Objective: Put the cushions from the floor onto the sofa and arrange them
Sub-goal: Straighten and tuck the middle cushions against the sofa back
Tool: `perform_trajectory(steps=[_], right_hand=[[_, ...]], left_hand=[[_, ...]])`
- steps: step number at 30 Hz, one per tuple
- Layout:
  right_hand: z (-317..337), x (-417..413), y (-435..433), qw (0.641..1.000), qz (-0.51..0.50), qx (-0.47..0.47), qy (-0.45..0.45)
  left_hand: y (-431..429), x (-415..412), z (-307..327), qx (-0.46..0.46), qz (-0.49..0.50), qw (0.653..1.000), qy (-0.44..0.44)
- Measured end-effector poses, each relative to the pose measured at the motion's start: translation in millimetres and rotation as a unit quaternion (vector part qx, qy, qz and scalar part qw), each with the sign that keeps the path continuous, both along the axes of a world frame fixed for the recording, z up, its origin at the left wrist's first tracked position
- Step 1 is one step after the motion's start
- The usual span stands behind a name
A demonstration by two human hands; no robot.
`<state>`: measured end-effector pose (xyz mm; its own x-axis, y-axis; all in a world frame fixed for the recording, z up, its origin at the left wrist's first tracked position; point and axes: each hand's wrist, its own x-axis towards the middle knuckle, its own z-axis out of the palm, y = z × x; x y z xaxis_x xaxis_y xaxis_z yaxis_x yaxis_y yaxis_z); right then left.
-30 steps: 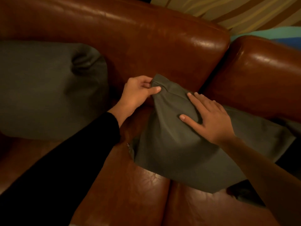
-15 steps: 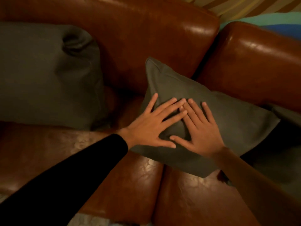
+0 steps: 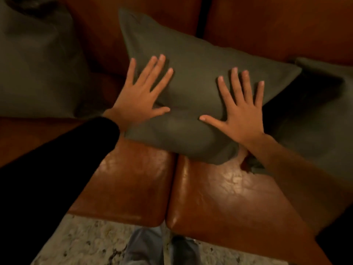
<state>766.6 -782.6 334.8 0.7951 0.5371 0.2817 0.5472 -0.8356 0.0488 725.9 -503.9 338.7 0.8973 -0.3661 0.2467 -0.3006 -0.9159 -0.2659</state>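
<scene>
The left hand (image 3: 137, 98), coming out of a black sleeve (image 3: 47, 178), lies flat with its fingers spread wide and straight. Its palm and fingers press on the left part of a dark grey-green square fabric cushion (image 3: 194, 77), and it grips nothing. The right hand (image 3: 242, 115), bare to the forearm, is just as wide open, thumb stretched towards the left, and pressed flat on the right part of the same cushion. The two hands sit well apart with a bulge of fabric between them. That cushion is on the brown leather sofa (image 3: 129, 188), tilted like a diamond. Its far corner leans up against the backrest, and its near edge rests across the seam between the two seat pads. On the far left a second grey-green cushion (image 3: 38, 64) leans on the backrest, with a strip of bare leather between it and the left hand. On the right a third grey-green cushion (image 3: 324, 111) lies near the pressed cushion's right corner; shadow hides whether they touch. Nearer than the hands, both seat pads show open leather right up to their rounded front edges. Below that lies a pale speckled floor (image 3: 86, 243), where the person's legs in blue jeans (image 3: 145, 245) stand close against the sofa front.
</scene>
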Motion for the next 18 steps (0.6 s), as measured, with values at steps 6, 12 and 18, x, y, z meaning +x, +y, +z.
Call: perform_trajectory(steps=[6,12,18], right_hand=[[-41,-47,13,0.991,0.128,-0.018,-0.038],[-82,-27,-34,0.991,0.074,-0.096,-0.052],[-87,-27,-39,0.992,0.027,-0.118,-0.026]], left_hand=[[-54,-59,-58,0.072,-0.152,0.986,0.016],[-24,-16,-84,0.081,-0.147,0.986,0.026],[-22,-5,-86,0.077,-0.165,0.982,0.047]])
